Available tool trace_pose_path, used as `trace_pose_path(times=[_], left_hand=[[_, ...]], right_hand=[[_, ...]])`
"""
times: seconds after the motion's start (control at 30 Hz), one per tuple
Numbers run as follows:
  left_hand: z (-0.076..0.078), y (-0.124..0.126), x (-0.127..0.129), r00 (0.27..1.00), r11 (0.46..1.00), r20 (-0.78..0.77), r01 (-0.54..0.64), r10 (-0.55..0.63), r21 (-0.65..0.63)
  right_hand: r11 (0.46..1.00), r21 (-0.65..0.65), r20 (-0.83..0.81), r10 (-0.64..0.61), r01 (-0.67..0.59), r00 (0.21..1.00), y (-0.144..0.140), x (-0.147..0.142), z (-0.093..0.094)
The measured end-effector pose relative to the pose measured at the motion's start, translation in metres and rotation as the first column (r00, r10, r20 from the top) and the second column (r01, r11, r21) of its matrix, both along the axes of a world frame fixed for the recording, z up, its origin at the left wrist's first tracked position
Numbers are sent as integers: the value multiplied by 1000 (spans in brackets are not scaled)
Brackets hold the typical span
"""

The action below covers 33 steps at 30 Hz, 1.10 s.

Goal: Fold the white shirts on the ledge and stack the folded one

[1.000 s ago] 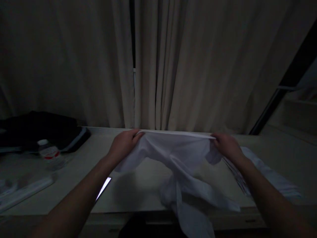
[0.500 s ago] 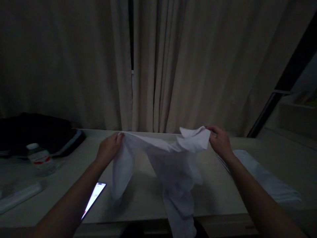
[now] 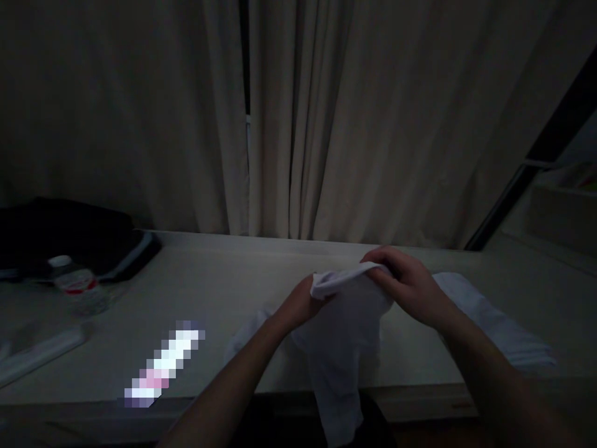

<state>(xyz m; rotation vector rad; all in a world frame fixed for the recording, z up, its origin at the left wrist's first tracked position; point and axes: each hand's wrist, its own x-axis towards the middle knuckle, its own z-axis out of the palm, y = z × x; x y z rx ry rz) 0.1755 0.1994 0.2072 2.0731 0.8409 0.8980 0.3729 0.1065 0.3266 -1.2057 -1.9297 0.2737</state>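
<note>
A white cloth garment (image 3: 345,330) hangs from both hands over the front of the table, its lower end dropping past the edge. My left hand (image 3: 303,303) is closed on the garment's upper edge, the fingers partly tucked inside the fabric. On the other end of that edge, my right hand (image 3: 401,280) pinches the cloth between thumb and fingers. One more part of the white fabric lies on the table behind my left forearm. Dim light hides which part of the garment each hand grips.
Folded white cloth (image 3: 494,323) lies right of my right forearm. A lit phone (image 3: 165,364), blurred out, rests near the front edge of the table (image 3: 205,280). At the left are a plastic bottle (image 3: 79,285), dark clothing (image 3: 65,233) and a white strip-like object (image 3: 41,354). Curtains (image 3: 186,124) hang behind.
My hands were wide apart with the garment stretched between them. My left hand has moved right, close to my right hand, and the cloth now hangs bunched below both.
</note>
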Motion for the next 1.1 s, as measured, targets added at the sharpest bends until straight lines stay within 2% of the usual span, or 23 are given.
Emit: trace_pose_path(times=[0.07, 0.1, 0.2, 0.27, 0.3, 0.37, 0.43, 0.53, 0.6, 0.73, 0.8, 0.87, 0.93, 1.0, 1.1], left_hand=[[11, -13, -8, 992, 987, 51, 119, -114, -105], [16, -21, -15, 989, 980, 67, 138, -130, -142], [25, -42, -44, 997, 969, -11, 68, -73, -238], [30, -53, -61, 990, 960, -135, 4, -44, -280], [32, -58, -66, 983, 962, -181, -12, -39, -272], [35, -67, -67, 983, 980, -183, -7, -31, -200], [38, -72, -56, 992, 988, -108, 52, -67, -143], [42, -72, -35, 980, 960, 19, 196, -196, -198], [46, -69, -28, 973, 946, 45, 231, -226, -227], [51, -67, -30, 940, 953, -174, 277, -295, -120], [52, -71, -36, 909, 945, -261, 309, -326, -104], [54, -75, -45, 926, 956, -246, 257, -285, -141], [58, -81, -54, 968, 970, -169, 155, -188, -188], [66, -86, -63, 991, 976, -90, 83, -103, -202], [79, -89, -72, 998, 983, -3, 54, -55, -178]], right_hand=[[995, 17, -67, -94, 95, 993, -10, 15, -19], [993, -26, -96, -119, 117, 988, -13, 23, -33], [967, -251, -133, -88, 52, 987, -16, 37, -76], [952, -303, -144, -96, 48, 985, -15, 35, -93], [954, -294, -145, -109, 63, 983, -15, 30, -95], [966, -253, -127, -93, 59, 987, -16, 17, -90], [978, -209, -95, -14, -6, 995, -18, 2, -78], [986, -158, -55, 46, -54, 997, -24, -12, -61], [988, -139, -10, 61, -62, 998, -29, -15, -54], [989, -106, 155, 118, -102, 981, -39, -13, -47], [994, -95, 229, 80, -59, 970, -42, -9, -46], [993, -114, 289, 32, 1, 957, -45, -5, -47], [983, -183, 328, 44, 18, 944, -48, 0, -50], [957, -286, 336, 141, -42, 931, -53, 5, -53], [888, -418, 263, 318, -189, 911, -61, 6, -53]])
